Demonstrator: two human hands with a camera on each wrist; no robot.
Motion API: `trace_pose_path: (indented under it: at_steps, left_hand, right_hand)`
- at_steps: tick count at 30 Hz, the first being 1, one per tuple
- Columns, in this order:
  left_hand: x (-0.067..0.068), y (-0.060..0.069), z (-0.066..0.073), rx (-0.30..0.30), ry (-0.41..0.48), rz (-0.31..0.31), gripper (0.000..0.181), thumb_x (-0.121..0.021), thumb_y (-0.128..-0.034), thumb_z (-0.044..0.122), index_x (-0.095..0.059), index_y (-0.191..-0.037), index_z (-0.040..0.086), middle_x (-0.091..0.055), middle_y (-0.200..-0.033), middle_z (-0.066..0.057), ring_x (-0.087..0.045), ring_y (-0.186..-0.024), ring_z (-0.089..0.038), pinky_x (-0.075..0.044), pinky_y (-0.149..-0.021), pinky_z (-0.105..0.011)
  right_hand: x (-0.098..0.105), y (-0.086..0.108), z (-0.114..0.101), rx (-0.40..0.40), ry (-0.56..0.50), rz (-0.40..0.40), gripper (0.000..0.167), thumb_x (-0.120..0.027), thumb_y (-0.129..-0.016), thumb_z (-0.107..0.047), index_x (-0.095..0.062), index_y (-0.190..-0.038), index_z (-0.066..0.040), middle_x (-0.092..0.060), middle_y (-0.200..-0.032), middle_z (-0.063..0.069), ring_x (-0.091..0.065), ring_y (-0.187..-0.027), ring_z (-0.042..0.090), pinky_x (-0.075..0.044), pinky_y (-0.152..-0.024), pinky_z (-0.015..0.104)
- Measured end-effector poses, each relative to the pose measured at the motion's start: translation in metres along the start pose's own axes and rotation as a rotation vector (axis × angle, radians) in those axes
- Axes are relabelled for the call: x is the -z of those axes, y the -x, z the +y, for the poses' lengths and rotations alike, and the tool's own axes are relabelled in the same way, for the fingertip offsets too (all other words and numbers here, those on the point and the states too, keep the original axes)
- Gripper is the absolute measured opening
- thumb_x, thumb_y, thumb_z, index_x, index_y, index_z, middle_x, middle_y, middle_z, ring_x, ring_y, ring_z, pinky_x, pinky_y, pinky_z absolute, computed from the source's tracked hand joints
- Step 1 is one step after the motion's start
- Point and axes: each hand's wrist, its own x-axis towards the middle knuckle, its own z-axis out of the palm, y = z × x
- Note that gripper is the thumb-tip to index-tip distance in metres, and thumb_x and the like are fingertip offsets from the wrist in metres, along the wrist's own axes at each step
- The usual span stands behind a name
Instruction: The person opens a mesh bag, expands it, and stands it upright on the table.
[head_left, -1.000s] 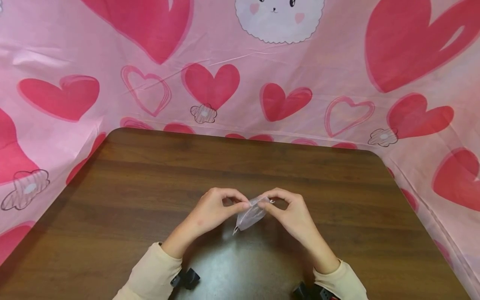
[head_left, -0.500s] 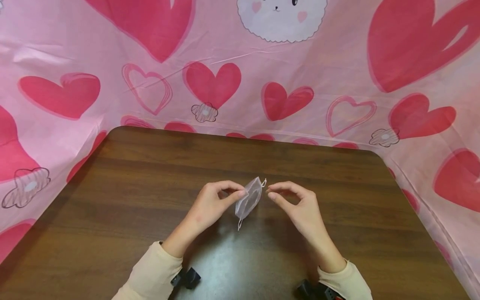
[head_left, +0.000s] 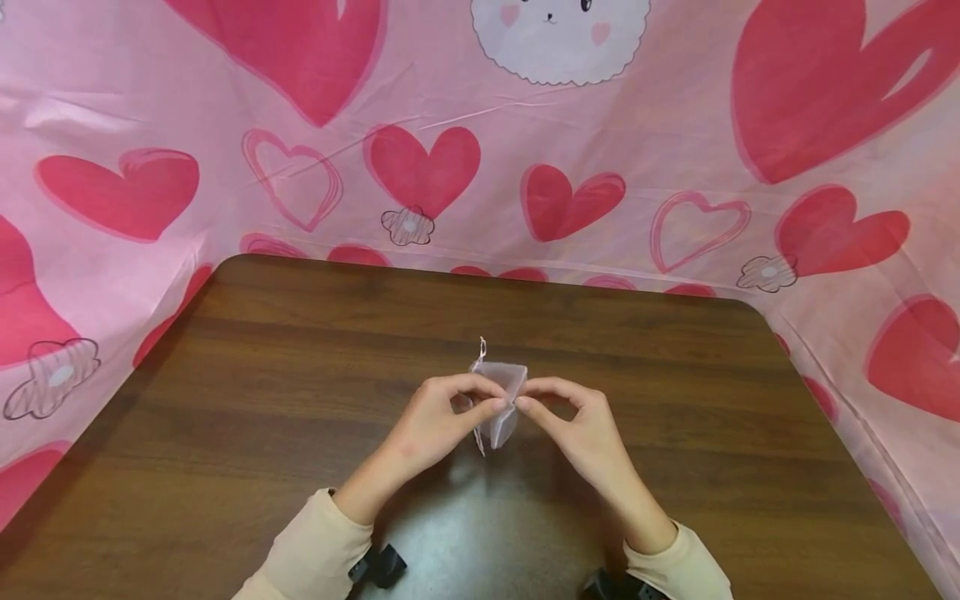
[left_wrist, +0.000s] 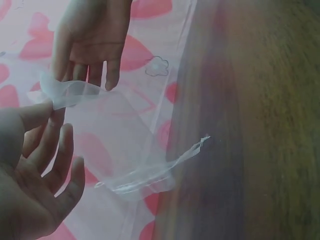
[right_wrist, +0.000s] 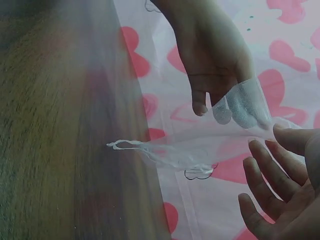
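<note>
Inside the surface's [head_left: 300, 333] far edge, left hand [head_left: 435, 421] and right hand [head_left: 583, 421], fingers [head_left: 471, 382] nearly closed, pinch a sheer drawstring pouch [head_left: 502, 375], apparently straightening it, likely needing gentle spreading next.

The sheer pouch [head_left: 501, 375] is translucent whitish, with white drawstrings [head_left: 482, 347]. The table [head_left: 637, 350] is dark brown with streaky wood grain. Behind it, a pale pink cloth [head_left: 495, 108] bears solid red hearts, pink outlined hearts and black-outlined flowers. The sleeves [head_left: 307, 542] are plain cream; the wrist devices [head_left: 382, 567], black.
</note>
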Motion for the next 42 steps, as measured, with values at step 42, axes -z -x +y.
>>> trace_pose_path:
  at_steps: [42]
  left_hand:
    - [-0.0011,0.0004,0.0007,0.077,-0.075,0.022,0.016,-0.08,-0.0849,0.029,-0.075,-0.1,0.025,-0.066,-0.081,0.014,-0.06,-0.077,-0.006,-0.049,-0.072,-0.03]
  right_hand:
    - [0.002,-0.0027,0.0017,0.026,-0.043,0.076,0.009,-0.079,-0.085,-0.013,-0.076,-0.093,-0.009,-0.074,-0.088,-0.002,-0.067,-0.087,0.014,-0.05,-0.082,0.033]
